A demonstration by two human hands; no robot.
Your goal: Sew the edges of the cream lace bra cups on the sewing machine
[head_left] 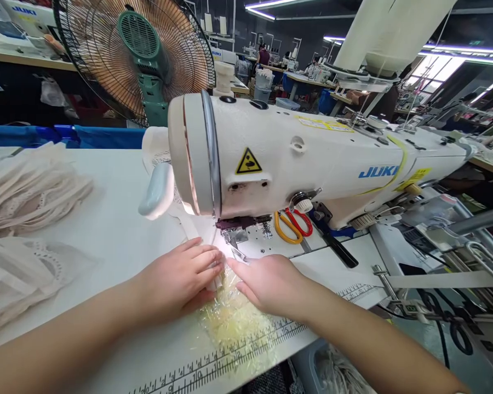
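Observation:
My left hand (pixel 184 273) lies on the bed of a white sewing machine (pixel 271 153). Its bent fingers press on a thin white fabric (pixel 189 225) beside the needle area. From the other side, my right hand (pixel 267 282) meets it, index finger and thumb closing at the fabric's edge. The two sets of fingertips nearly touch, just in front of the metal folder attachment (pixel 238 249). How much fabric sits between the fingers is mostly hidden. Under both hands is a crinkled clear film over a yellowish patch (pixel 234 317).
Piles of pale lace-edged fabric (pixel 33 191) lie at left. Scissors (pixel 288 229) with yellow and red handles and a black-handled tool (pixel 340 249) rest right of the needle. A printed ruler (pixel 213 364) follows the front edge. A large fan (pixel 143 54) stands behind.

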